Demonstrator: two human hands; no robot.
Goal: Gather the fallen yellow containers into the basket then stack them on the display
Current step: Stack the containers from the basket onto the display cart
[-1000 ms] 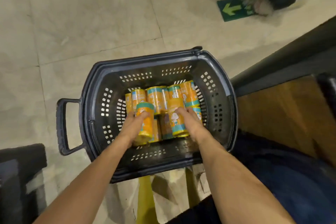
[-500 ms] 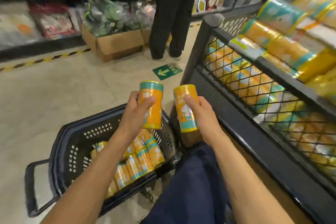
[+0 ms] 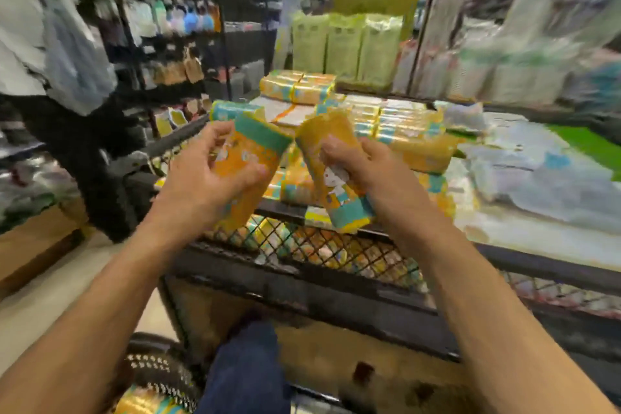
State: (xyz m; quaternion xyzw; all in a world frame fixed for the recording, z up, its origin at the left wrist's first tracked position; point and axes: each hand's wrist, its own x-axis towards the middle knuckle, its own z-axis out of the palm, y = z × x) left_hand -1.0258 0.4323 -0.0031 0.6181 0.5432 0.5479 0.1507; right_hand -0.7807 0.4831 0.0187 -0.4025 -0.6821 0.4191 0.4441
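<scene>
The display [image 3: 302, 289], a black wire-mesh rack, fills the centre and right of the view. Stacked containers [image 3: 400, 126] lie in rows on its top shelf, and more show behind the mesh below. The basket [image 3: 158, 370] sits at the lower left edge beside the rack, only partly in view.

The left hand [image 3: 198, 185] grips one yellow container [image 3: 248, 161]. Fingers and thumb curl round its body, teal band uppermost, tilted right. The right hand [image 3: 369, 171] grips a second yellow container [image 3: 337, 193], teal band lowermost, tilted left.

Both are held above the rack's front rail. Motion blur makes it unclear whether their upper ends touch.
</scene>
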